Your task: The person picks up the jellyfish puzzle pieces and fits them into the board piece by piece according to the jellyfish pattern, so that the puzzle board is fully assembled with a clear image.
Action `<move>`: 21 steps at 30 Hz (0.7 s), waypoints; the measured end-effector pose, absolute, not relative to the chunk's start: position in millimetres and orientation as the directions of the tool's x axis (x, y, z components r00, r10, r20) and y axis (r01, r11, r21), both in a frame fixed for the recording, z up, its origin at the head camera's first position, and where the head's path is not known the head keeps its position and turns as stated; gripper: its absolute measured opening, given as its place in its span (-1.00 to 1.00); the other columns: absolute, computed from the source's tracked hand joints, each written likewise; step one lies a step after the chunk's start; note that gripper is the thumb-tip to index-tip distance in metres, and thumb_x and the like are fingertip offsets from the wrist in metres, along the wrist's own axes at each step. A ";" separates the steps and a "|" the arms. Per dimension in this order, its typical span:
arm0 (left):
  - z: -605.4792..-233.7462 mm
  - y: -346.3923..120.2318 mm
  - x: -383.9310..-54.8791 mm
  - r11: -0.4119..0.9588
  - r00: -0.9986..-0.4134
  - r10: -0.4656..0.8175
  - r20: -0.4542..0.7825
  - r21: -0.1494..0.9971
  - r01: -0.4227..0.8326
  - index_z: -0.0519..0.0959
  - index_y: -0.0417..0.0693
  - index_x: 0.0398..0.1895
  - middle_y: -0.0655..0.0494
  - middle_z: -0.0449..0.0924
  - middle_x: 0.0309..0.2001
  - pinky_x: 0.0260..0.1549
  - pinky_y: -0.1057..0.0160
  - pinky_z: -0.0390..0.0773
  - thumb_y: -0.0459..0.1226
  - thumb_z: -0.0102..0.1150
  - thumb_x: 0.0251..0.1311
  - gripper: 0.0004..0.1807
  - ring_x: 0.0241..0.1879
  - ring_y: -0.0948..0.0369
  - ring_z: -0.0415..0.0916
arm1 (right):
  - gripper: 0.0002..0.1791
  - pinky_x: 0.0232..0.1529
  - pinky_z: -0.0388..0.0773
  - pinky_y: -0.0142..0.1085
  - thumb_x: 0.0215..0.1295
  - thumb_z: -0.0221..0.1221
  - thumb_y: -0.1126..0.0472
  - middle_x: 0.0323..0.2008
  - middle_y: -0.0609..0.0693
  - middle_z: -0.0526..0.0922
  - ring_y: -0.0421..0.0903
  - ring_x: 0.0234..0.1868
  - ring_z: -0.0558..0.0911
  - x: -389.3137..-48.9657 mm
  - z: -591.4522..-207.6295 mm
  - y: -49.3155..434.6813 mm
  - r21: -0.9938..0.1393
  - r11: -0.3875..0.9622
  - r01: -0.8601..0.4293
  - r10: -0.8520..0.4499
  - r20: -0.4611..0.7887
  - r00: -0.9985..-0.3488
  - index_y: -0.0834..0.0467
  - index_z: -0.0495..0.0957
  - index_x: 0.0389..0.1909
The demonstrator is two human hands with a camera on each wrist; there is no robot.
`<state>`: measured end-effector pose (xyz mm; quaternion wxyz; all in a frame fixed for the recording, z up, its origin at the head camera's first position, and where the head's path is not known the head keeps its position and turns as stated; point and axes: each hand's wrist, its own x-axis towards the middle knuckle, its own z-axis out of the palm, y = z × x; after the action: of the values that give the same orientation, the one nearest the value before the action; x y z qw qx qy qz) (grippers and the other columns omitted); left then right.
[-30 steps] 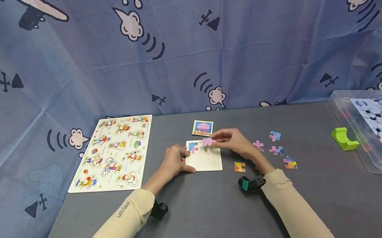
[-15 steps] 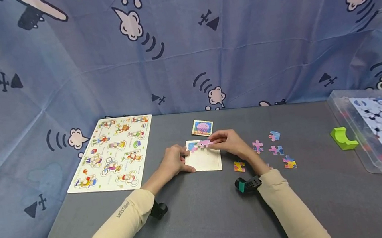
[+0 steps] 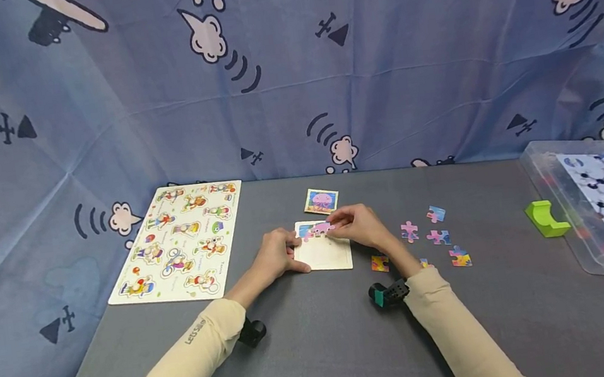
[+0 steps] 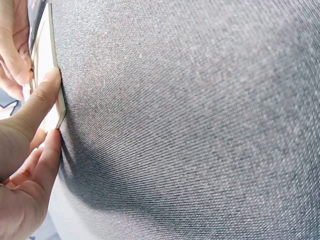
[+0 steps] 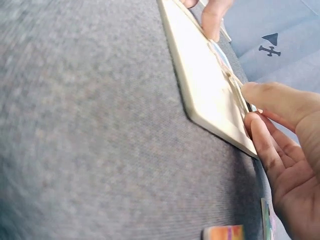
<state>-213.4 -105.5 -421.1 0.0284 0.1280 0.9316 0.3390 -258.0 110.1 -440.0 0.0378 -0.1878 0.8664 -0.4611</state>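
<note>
My left hand grips the left edge of a small cream puzzle board; in the left wrist view its thumb lies on the board's face near the edge. Between right thumb and fingers, my right hand pinches a pink puzzle piece at the board's upper part. A blue-and-pink piece lies in the board's upper left corner, right beside the held one. Just behind the board is a small square picture of a pink figure on blue.
Several loose puzzle pieces lie right of the board, one partly hidden by the right forearm. A large picture board lies at left. At right are a lime green curved block and a clear plastic box. A blue printed cloth hangs behind.
My right hand has moved a little left with the pink puzzle piece, bringing it up against the corner piece. The left hand has kept its hold on the board.
</note>
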 end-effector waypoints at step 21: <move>-422.7 -105.9 -215.0 0.742 -0.963 0.267 0.025 0.632 0.222 0.63 -0.37 -0.09 -0.20 0.58 0.01 -0.27 0.23 0.53 -0.30 0.66 -0.45 -0.31 -0.32 0.14 0.51 | -0.76 -0.42 0.41 -0.34 -0.01 0.44 0.26 -0.43 0.06 0.64 -0.16 -0.46 0.51 -264.3 -437.2 105.5 -0.721 0.591 -0.360 -0.386 0.139 -0.912 0.28 0.70 -0.30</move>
<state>-215.0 -105.9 -422.7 0.0337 0.1312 0.9327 0.3341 -264.3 105.5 -437.2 0.0161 -0.2092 0.8919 -0.4006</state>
